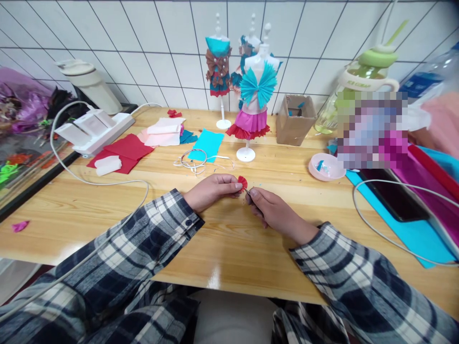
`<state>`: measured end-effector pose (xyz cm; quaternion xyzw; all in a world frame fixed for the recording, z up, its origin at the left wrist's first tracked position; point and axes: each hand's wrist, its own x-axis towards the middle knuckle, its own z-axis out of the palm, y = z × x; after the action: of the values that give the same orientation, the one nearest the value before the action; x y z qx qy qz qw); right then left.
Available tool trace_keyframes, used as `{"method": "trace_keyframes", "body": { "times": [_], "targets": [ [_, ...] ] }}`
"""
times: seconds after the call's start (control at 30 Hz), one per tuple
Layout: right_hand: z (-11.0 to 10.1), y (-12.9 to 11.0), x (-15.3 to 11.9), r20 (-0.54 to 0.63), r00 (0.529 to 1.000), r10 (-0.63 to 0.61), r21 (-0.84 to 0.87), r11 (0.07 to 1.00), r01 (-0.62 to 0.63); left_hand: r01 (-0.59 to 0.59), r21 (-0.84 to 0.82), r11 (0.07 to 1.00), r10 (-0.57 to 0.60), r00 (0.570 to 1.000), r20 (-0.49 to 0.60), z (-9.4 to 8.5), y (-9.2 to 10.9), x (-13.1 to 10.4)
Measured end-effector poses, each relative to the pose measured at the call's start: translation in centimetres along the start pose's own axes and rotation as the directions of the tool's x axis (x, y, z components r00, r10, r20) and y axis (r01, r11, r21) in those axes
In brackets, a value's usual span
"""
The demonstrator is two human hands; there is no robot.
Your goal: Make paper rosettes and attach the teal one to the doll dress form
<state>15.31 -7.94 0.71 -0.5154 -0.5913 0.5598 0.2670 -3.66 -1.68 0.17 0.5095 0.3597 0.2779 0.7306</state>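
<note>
Wooden tabletop (222, 253) | red fan (243, 181) flares upward | slim tool (247, 192) points up-left

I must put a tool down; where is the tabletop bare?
Bare tabletop lies between the sleeves, along its front edge; between left sleeve and pink scrap; and between right hand and pink bowl. It is crowded farther back, around the red paper and mannequins, and at right around the phone.

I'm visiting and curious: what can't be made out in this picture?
All head view:
Dark tool: mostly hidden by the right hand.
Rear dress form: partly behind the front dress form.
Whatever lies under the pixelated patch.
Purple plastic: cut off by left edge.
</note>
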Motion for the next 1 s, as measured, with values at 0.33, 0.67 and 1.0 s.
{"method": "trace_keyframes", "body": {
  "times": [0.33, 0.67, 1.0],
  "targets": [
    [0.00, -0.16, 0.09, 0.007, 0.999, -0.035, -0.036, 0.999, 0.035, -0.001, 0.018, 1.000, 0.001, 1.000, 0.002, -0.01, 0.02, 0.05],
    [-0.30, -0.46, -0.08, 0.018, 0.999, 0.050, -0.002, 0.999, -0.050, -0.006, -0.022, 1.000, 0.006, 1.000, 0.005, 0.18, 0.46, -0.20],
    [-0.46, -0.44, -0.02, 0.030, 0.999, 0.014, -0.010, 1.000, -0.014, 0.023, 0.012, 1.000, -0.023, 0.998, 0.056, -0.27, 0.24, -0.11]
  ]
}}
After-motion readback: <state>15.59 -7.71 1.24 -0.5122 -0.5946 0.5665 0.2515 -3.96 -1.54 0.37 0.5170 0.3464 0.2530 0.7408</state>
